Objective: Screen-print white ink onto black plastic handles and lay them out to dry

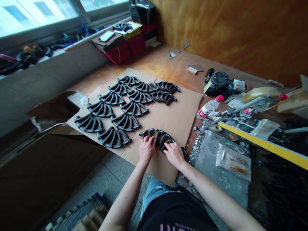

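The curved piece (165, 134) lies on the near part of the cardboard (170, 112), a short piece (147, 131) just left of it. The left hand (147, 148) has its grip part curled, fingers at the short piece; the right hand (174, 155) has its grip loosely bent, fingertips at the curved piece's right end. How firmly either holds, I cannot tell. Black fans (134, 113) fill the cardboard's left and far parts.

Right of the cardboard, on the desk (156, 61), stands a bottle (209, 107), red-capped and clear, its contents hard to make out. Beyond it are two dark jars (218, 82), insides hidden. Nearer, right of the cardboard, a clear bag (234, 160) with thin brownish things inside lies on a grey plate (210, 157). Beyond the cardboard's far left, red boxes (120, 54) carry a pale flat object (106, 36).
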`<state>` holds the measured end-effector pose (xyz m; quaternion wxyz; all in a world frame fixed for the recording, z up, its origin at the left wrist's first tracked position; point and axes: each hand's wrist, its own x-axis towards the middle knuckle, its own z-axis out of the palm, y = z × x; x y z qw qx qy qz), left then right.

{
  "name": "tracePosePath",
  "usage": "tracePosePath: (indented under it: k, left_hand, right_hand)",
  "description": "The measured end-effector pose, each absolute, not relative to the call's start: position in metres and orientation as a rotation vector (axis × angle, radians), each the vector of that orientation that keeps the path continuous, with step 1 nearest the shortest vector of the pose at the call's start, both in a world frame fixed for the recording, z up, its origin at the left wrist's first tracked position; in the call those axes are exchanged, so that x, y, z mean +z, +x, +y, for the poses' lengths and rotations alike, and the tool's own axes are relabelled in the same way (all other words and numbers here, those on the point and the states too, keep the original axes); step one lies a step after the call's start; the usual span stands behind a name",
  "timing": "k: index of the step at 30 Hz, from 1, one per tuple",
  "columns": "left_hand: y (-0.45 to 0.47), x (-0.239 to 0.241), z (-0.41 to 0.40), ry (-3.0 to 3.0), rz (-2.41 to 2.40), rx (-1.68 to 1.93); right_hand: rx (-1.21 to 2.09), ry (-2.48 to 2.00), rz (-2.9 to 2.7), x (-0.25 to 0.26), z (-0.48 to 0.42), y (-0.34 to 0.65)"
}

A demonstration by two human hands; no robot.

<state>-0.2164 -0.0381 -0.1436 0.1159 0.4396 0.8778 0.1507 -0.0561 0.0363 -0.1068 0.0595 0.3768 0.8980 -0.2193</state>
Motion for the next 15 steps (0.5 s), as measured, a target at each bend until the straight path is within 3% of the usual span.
tracePosePath:
  k: [8,15]
  left_hand:
    - [-0.229,-0.14,-0.033,1.498,2.437,0.414]
    - [-0.186,-0.144,-0.045,1.519,2.508,0.503]
  right_hand:
    - [-0.742,1.189,2.739,-0.111,0.035,-0.059]
    - [-1.002,1.275,2.716,-0.125,0.04,-0.053]
